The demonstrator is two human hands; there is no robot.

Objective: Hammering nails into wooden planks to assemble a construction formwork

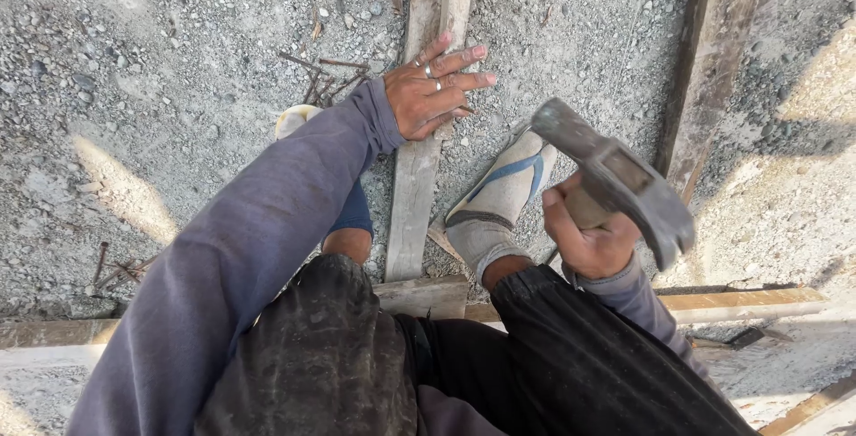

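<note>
While the left hand (435,90) presses flat, fingers spread, on the wooden plank (415,182), rusty nails (325,78) lie beside it. Right hand (590,235) grips a raised hammer (617,177).

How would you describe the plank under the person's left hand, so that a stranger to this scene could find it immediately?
Start at the grey gravel ground. Between the person's feet a narrow pale plank runs away from the body. Unlike the darker plank to the right, it has the left hand pressed flat on it.

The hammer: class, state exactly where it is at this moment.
In the head view the hammer is right of centre, raised in the right hand, above the shoe and right of the upright plank.
</note>
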